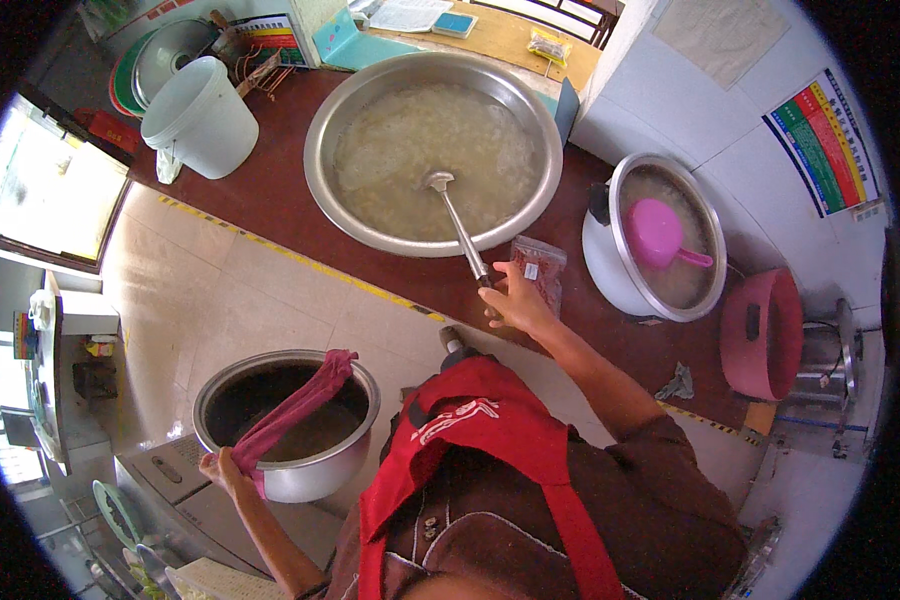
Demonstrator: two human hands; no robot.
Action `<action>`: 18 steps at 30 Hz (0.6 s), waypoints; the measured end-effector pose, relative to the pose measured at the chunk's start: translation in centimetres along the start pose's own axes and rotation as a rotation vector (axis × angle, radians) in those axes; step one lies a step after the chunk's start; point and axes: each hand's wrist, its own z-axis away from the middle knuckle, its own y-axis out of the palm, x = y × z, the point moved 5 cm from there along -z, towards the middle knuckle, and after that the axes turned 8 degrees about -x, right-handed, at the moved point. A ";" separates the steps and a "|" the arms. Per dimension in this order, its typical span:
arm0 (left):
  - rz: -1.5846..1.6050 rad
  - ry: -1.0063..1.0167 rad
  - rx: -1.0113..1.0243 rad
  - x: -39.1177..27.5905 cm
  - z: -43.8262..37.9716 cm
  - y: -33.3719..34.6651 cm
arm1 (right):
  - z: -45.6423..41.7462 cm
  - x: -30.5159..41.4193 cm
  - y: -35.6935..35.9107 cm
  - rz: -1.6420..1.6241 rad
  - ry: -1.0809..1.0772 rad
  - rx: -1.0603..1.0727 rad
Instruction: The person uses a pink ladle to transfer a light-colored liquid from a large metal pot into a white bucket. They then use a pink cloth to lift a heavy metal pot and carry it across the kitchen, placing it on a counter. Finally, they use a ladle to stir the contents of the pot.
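Note:
A wide metal basin of cloudy liquid with pale bits stands on the dark red counter. A metal ladle dips into it, its dark handle end at my right hand. The fingers there are partly spread, so how firmly they hold is unclear. My left hand grips a dark pink cloth at the near rim of a metal pot. The cloth stretches across the pot's mouth to its far rim. Dark liquid shows inside. Beside the basin lies a clear plastic packet with reddish contents.
Right of the basin stand a white pot holding a pink plastic scoop and a pink tub. A white bucket stands on the counter's left part. Yellow-black tape lines the counter edge. Grey boxes are beside the lower pot.

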 end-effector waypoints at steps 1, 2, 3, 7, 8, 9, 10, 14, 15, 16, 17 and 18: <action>0.001 0.007 0.000 0.4 -0.5 -0.4 | -0.4 -0.3 0.0 0.027 0.003 0.008; 0.002 0.013 0.001 0.7 -0.8 -0.6 | -0.9 -0.9 0.1 0.054 0.006 0.016; -0.015 0.015 -0.011 0.6 -0.7 -0.6 | -1.2 -1.2 0.1 0.083 0.011 0.021; -0.044 0.008 -0.027 -0.1 0.1 -0.3 | -1.5 -1.6 0.8 -0.116 0.130 0.112; -0.041 0.003 -0.023 -0.3 0.2 -0.2 | -1.3 -1.3 0.8 -0.160 0.158 0.131; -0.030 0.020 -0.021 -0.2 0.0 -0.3 | -1.2 -1.1 1.0 -0.205 0.186 0.154; -0.019 0.037 -0.019 0.0 -0.3 -0.5 | -1.3 -1.2 1.2 -0.214 0.203 0.158; 0.010 -0.015 -0.003 -0.5 0.2 0.2 | -1.7 -1.3 1.6 -0.245 0.247 0.173; 0.027 -0.007 0.010 -0.4 0.0 -0.1 | -1.6 -1.2 1.9 -0.250 0.258 0.187; 0.044 0.002 0.021 0.1 -0.4 -0.4 | -1.6 -0.9 2.0 -0.253 0.249 0.184; 0.061 0.010 0.030 0.4 -0.8 -0.6 | -1.5 -0.5 2.0 -0.255 0.240 0.183; 0.108 0.003 0.058 1.0 -0.9 -1.1 | -1.3 0.0 2.1 -0.250 0.232 0.192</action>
